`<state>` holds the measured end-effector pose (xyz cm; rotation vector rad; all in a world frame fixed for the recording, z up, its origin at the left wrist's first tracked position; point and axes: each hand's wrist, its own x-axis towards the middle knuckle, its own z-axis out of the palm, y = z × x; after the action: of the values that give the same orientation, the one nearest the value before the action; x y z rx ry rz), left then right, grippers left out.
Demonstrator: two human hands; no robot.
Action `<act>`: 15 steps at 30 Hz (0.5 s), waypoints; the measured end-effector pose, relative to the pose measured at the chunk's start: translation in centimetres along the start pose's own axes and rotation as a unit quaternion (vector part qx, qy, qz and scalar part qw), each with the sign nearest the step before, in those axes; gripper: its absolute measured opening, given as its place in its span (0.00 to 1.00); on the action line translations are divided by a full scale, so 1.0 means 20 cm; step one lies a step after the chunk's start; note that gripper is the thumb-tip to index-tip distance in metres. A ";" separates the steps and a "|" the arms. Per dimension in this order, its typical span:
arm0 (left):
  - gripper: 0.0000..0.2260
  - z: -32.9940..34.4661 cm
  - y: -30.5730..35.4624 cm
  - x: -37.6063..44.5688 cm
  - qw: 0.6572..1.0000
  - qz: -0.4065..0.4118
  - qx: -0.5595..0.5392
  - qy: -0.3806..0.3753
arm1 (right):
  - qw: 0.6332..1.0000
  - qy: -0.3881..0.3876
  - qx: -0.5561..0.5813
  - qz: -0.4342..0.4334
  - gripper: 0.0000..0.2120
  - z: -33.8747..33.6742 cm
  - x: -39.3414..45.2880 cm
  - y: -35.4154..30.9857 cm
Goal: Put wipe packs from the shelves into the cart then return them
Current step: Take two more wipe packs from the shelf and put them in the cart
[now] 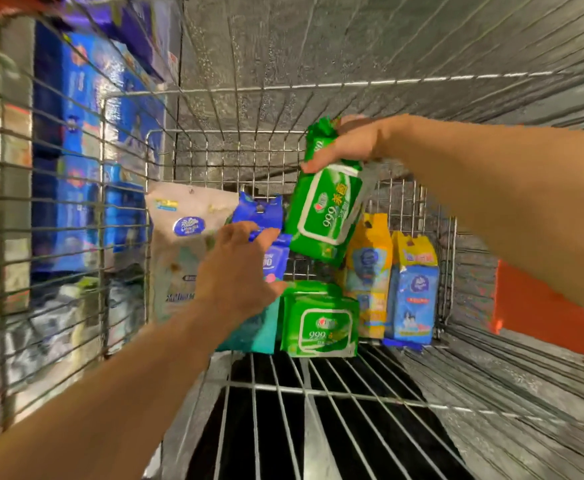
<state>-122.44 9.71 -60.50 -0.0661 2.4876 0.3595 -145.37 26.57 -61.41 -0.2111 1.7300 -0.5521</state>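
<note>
I look down into a wire cart (318,389). My right hand (349,142) grips the top end of a green wipe pack (325,209), which hangs above the cart's far end. My left hand (235,271) reaches in with its fingers curled round a blue wipe pack (273,251). A second green pack (320,320) stands on the cart floor below. A white pack (183,251) leans at the left. A yellow-and-blue pack (368,271) and a blue pack (413,289) stand at the right.
Beyond the cart's left wall are shelves stacked with blue boxed goods (72,150). A teal pack (256,334) lies under my left wrist. An orange panel (533,306) shows at the right. The near cart floor is bare wire.
</note>
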 end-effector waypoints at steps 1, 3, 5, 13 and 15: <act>0.39 0.00 0.00 0.00 1.000 -0.001 0.001 -0.008 | 1.000 -0.008 -0.008 0.001 0.11 -0.01 0.01 0.00; 0.38 -0.01 -0.01 0.00 1.000 -0.012 -0.010 -0.020 | 1.000 -0.016 -0.011 0.005 0.13 -0.01 0.04 0.02; 0.36 -0.01 -0.02 -0.01 0.999 -0.023 -0.022 -0.010 | 0.999 -0.028 -0.013 0.023 0.17 0.00 0.08 0.03; 0.35 -0.01 0.01 -0.03 0.999 -0.030 -0.006 -0.014 | 0.979 0.063 -0.191 -0.044 0.40 0.23 0.16 0.01; 0.36 -0.01 -0.01 -0.02 0.999 -0.034 -0.010 -0.018 | 0.965 0.120 -0.223 -0.066 0.39 0.28 0.14 0.04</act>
<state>-122.14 9.48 -60.11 -0.1515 2.4393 0.3548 -140.52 24.80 -64.97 -0.6039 2.0748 -0.2826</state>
